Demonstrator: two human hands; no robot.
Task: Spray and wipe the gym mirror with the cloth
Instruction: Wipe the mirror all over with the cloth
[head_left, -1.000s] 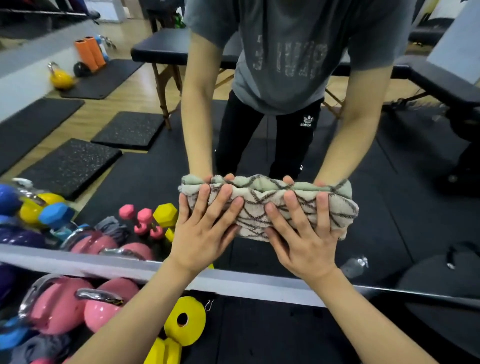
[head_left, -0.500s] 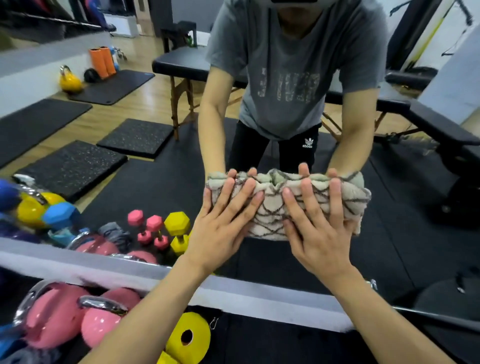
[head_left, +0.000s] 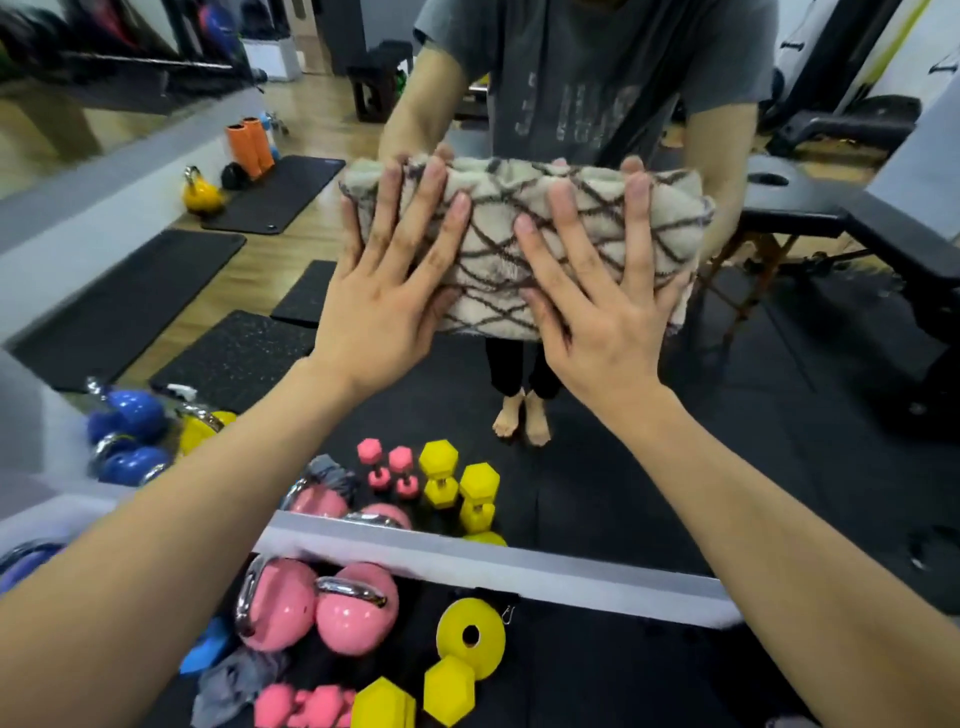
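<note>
A folded cream cloth (head_left: 498, 244) with a brown diamond pattern lies flat against the mirror (head_left: 675, 467) in the upper middle of the head view. My left hand (head_left: 387, 280) presses its left half with straight, spread fingers. My right hand (head_left: 597, 296) presses its right half the same way. The mirror shows my own reflection behind the cloth, with reflected fingertips meeting mine along the cloth's top edge. No spray bottle shows.
The mirror's grey lower frame (head_left: 493, 566) runs across the bottom. On the floor in front of it lie pink kettlebells (head_left: 317, 608), a yellow weight plate (head_left: 470, 636), yellow and pink dumbbells and a grey rag (head_left: 234, 686). Blue kettlebells (head_left: 130, 431) sit at the left.
Both hands have slid the cloth upward along the mirror, from just above the lower frame to chest height of the reflection. The fingers have stayed flat on it.
</note>
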